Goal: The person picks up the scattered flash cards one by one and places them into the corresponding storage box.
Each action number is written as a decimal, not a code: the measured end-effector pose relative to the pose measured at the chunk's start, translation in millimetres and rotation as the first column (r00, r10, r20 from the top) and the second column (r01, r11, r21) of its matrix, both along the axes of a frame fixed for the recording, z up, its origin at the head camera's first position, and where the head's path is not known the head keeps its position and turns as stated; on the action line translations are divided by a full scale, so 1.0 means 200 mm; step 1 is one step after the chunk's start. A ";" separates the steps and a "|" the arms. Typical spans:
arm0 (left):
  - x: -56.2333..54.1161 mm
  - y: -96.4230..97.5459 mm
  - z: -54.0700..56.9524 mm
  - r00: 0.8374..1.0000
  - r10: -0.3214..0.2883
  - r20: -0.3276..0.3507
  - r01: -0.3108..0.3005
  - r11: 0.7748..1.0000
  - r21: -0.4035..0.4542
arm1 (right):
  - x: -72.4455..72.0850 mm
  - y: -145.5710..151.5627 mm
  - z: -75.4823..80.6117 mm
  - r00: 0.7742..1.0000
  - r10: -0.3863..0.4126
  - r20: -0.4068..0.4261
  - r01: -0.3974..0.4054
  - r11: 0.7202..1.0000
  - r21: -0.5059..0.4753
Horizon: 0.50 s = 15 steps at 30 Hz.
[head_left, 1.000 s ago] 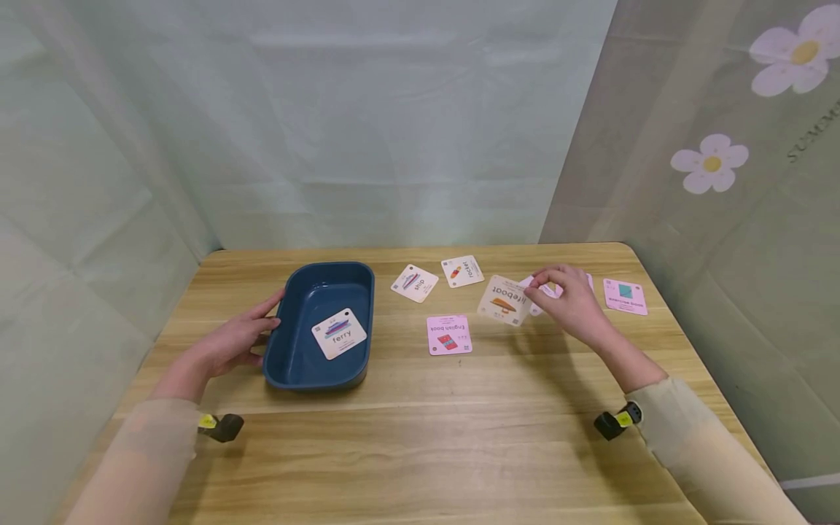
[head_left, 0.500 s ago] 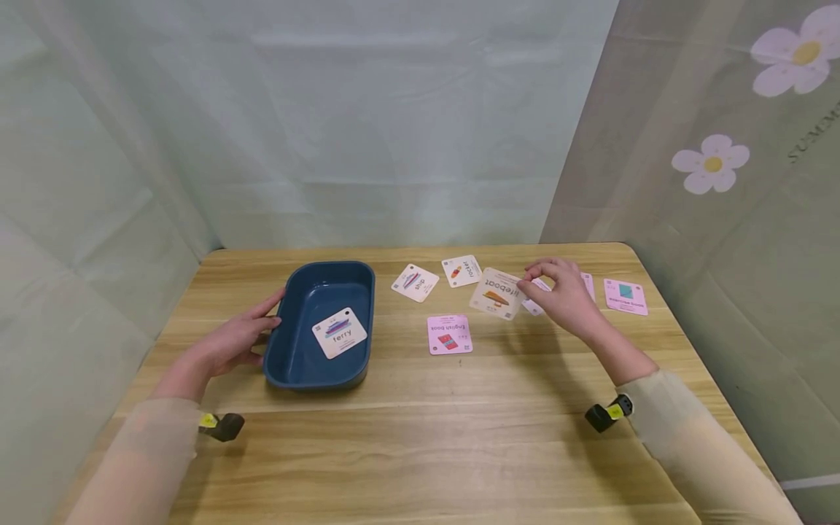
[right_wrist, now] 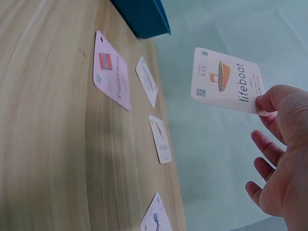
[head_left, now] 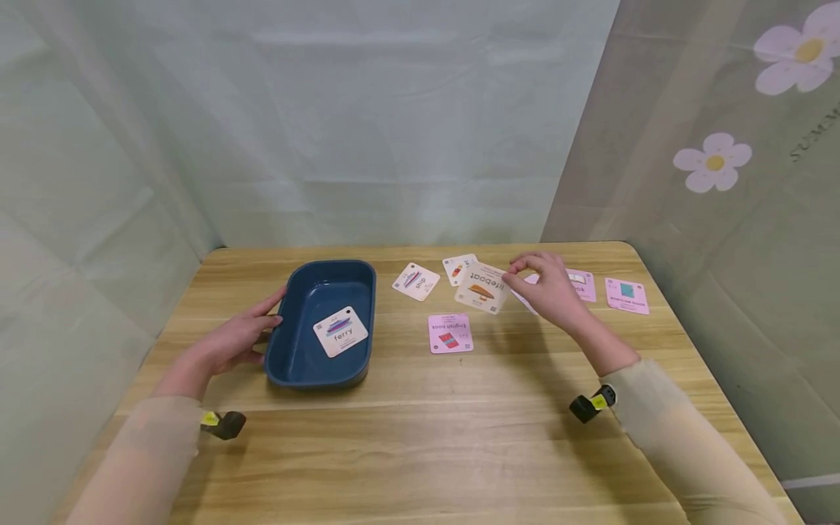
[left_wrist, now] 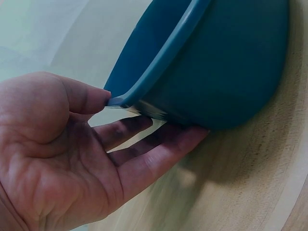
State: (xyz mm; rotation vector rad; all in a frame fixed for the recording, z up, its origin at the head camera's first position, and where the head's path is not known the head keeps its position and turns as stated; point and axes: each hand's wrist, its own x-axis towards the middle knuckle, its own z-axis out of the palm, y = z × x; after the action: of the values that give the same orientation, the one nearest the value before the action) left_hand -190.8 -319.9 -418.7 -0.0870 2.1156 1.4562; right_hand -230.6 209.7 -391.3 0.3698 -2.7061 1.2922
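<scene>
Right hand [head_left: 545, 289] pinching lifeboat card [head_left: 482, 289], thumb and finger on its corner, card held above desk [head_left: 407, 445]; in head view, English book card [head_left: 450, 333] at its 7 o'clock, ship card [head_left: 416, 281] at 9; left hand [head_left: 232, 341] gripping blue tray [head_left: 329, 294] at tray's 9 o'clock side; ferry card [head_left: 340, 332] inside tray.

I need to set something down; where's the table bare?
The table's near half, between the sleeves, is barest, below the blue tray and English book card. Smaller gap: between tray and card. Crowded: far middle and right, with cards and the right hand.
</scene>
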 end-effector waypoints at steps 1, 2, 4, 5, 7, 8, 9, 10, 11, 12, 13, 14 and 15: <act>0.00 0.00 0.00 1.000 -0.001 -0.001 0.001 1.000 0.000 | 0.00 -0.01 0.00 1.000 0.004 0.000 -0.004 1.000 -0.001; 0.00 0.00 0.00 1.000 -0.001 -0.001 0.001 1.000 -0.001 | -0.01 -0.01 0.00 1.000 0.007 -0.001 -0.007 1.000 -0.003; 0.00 0.00 0.01 1.000 0.000 0.001 0.000 1.000 0.002 | -0.01 -0.03 0.00 1.000 0.011 0.003 -0.011 1.000 -0.009; 0.00 0.01 0.01 1.000 0.001 0.001 -0.001 1.000 0.000 | -0.01 -0.03 0.00 1.000 0.010 0.004 -0.010 1.000 -0.013; 0.00 0.01 0.00 1.000 0.004 0.004 -0.004 1.000 -0.002 | -0.02 -0.04 0.00 1.000 0.012 0.005 -0.012 1.000 -0.020; 0.00 0.01 0.00 1.000 0.005 0.005 -0.005 1.000 -0.003 | -0.02 -0.05 0.00 1.000 0.013 0.004 -0.013 1.000 -0.026; 0.00 0.01 0.00 1.000 0.006 0.006 -0.006 1.000 -0.003 | -0.02 -0.06 0.00 1.000 0.013 0.004 -0.013 0.999 -0.031; 0.00 0.01 0.00 1.000 0.007 0.006 -0.007 1.000 -0.005 | -0.02 -0.07 0.00 1.000 0.015 0.003 -0.014 0.999 -0.035; 0.00 0.01 0.01 1.000 0.007 0.008 -0.007 1.000 -0.006 | -0.03 -0.07 0.00 1.000 0.015 0.003 -0.015 0.999 -0.043; 0.00 0.01 0.01 1.000 0.007 0.008 -0.007 1.000 -0.008 | -0.03 -0.08 0.00 1.000 0.016 0.003 -0.015 0.999 -0.048; 0.00 0.01 0.01 1.000 0.007 0.008 -0.007 1.000 -0.007 | -0.03 -0.09 0.00 1.000 0.015 0.005 -0.015 0.999 -0.052; 0.00 0.01 0.01 1.000 0.007 0.008 -0.007 1.000 -0.009 | -0.03 -0.10 0.01 1.000 0.016 0.007 -0.016 0.998 -0.057; 0.00 0.01 0.01 1.000 0.007 0.008 -0.007 1.000 -0.010 | -0.03 -0.11 0.01 1.000 0.017 0.007 -0.017 0.998 -0.059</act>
State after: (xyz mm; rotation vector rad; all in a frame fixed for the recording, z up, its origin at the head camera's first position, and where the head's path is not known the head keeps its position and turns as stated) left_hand -191.0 -318.3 -417.1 -0.1035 2.1186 1.4467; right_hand -236.7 188.3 -389.8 0.3837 -2.6701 1.3765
